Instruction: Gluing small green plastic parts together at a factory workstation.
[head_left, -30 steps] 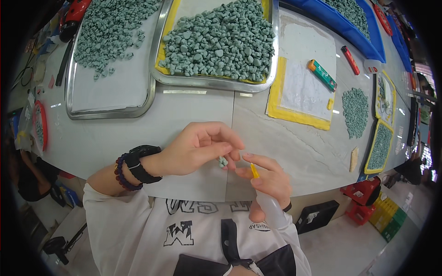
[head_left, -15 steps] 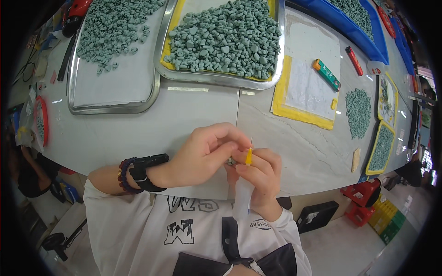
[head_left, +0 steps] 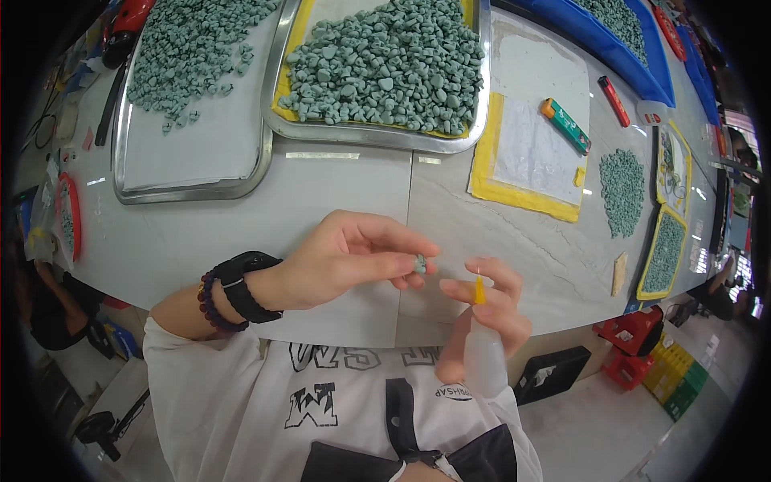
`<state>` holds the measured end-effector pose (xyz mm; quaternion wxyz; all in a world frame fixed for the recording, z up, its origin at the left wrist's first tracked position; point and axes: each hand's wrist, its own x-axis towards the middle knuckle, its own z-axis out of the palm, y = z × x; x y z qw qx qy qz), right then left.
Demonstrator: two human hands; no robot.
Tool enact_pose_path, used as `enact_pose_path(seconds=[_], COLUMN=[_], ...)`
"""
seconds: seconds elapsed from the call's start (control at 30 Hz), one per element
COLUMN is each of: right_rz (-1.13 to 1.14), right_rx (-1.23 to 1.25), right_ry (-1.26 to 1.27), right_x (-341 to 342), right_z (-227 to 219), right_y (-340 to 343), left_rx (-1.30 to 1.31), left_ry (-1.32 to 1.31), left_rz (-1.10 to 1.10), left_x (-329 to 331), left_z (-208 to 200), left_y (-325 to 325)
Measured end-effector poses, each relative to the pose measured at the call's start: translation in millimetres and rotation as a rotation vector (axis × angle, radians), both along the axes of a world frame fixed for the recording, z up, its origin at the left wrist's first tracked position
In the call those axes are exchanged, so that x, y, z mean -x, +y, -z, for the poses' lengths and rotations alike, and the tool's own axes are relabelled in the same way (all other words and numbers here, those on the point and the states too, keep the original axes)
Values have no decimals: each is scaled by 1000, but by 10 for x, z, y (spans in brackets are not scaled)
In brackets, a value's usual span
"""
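Observation:
Between thumb and fingers, my left hand (head_left: 341, 261) pinches a small grey-green piece (head_left: 420, 263) over the near part of the table. My right hand (head_left: 502, 309) is wrapped round a translucent squeeze bottle (head_left: 484, 361). The bottle's yellow needle tip (head_left: 479, 291) points up between my fingers. A short gap separates my two hands. Beyond them, a metal tray (head_left: 381, 138) with a yellow liner is heaped with similar grey-green pieces (head_left: 385, 72). A second metal tray (head_left: 193, 193), at the left, has more of them scattered on white paper (head_left: 197, 157).
Right of the trays lies a yellow-edged sheet (head_left: 522, 205) with a green box cutter (head_left: 567, 127) on it. A red cutter (head_left: 613, 101), a loose pile of small pieces (head_left: 622, 193) and a yellow-rimmed tray (head_left: 663, 253) are farther right. A blue bin (head_left: 662, 80) stands at the back right.
My hands have drawn apart: the right hand, with the squeeze bottle, has moved right and slightly down. The small piece in my left fingers now shows more plainly.

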<state>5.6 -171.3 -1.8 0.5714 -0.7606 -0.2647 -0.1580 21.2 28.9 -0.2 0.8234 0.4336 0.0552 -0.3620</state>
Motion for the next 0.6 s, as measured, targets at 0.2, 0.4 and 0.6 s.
enact_pose_path(seconds=[0.2,0.4,0.6], right_rz=[-229,-283,-294], right_rx=[-235,-201,-141], right_ry=[494,544,537], right_x=[26,2,-16], right_z=[8,-12,-27], right_y=[-126,-125,-130], left_rx=[-44,-31,-57], left_ry=[-59,-71,-91], left_rz=[-33,-76,-52], left_x=[21,67,55], left_z=[10,45,31], left_y=[-38,-70,-69])
